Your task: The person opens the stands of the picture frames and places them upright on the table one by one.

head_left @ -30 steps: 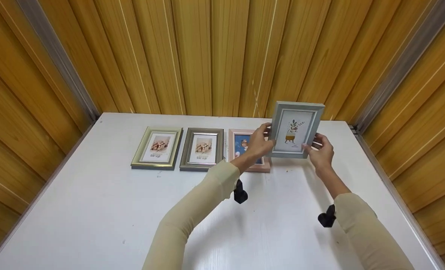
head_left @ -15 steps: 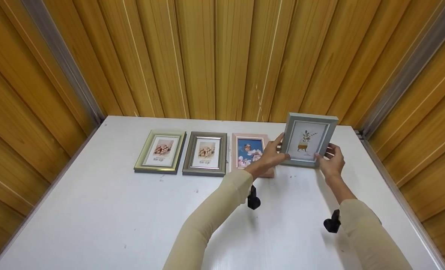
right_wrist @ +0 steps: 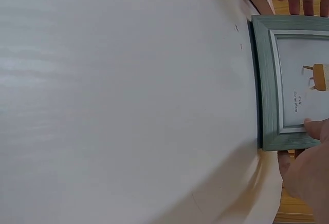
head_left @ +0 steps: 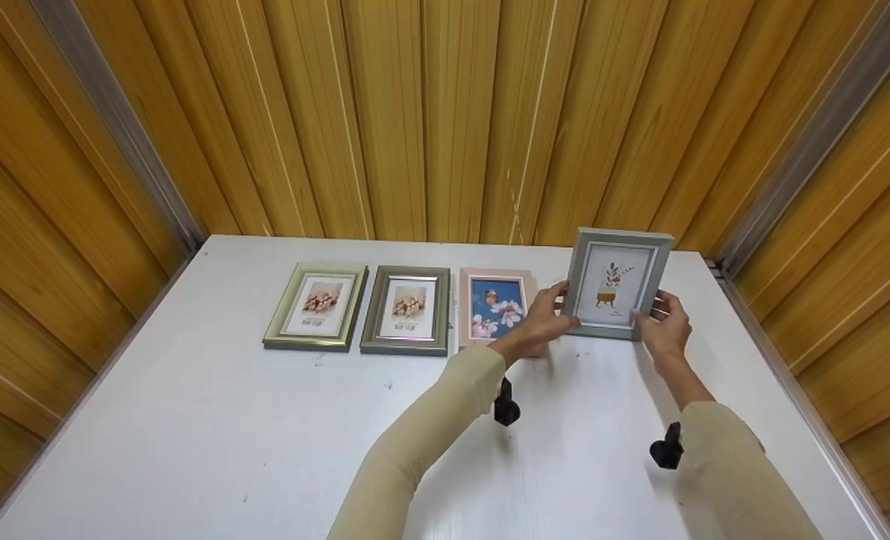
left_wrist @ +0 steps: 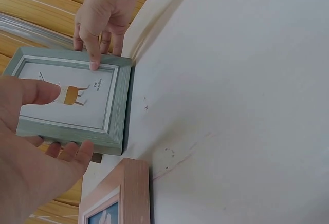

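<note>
A grey-green picture frame [head_left: 616, 285] with a plant print stands tilted back at the right of the table, held from both sides. The left hand [head_left: 544, 319] grips its left edge, thumb in front and fingers behind. On its lower right edge the right hand [head_left: 664, 326] pinches it, thumb on the front. In the left wrist view the frame [left_wrist: 115, 111] shows both hands on it, its lower edge by the white surface. The right wrist view shows the frame [right_wrist: 268, 80] with the right thumb near one corner. Whether its back touches anything is hidden.
Left of it lie a pink frame [head_left: 466, 307], partly behind the left hand, a brown-grey frame [head_left: 371, 322] and a gold-green frame [head_left: 284, 315], flat in a row on the white table [head_left: 190, 420]. A wood-patterned wall [head_left: 385, 112] rises behind.
The grey-green frame has come down and to the right from its higher place, with both hands still gripping it. In the last half second it has hardly moved; the pink frame shows more than at first.
</note>
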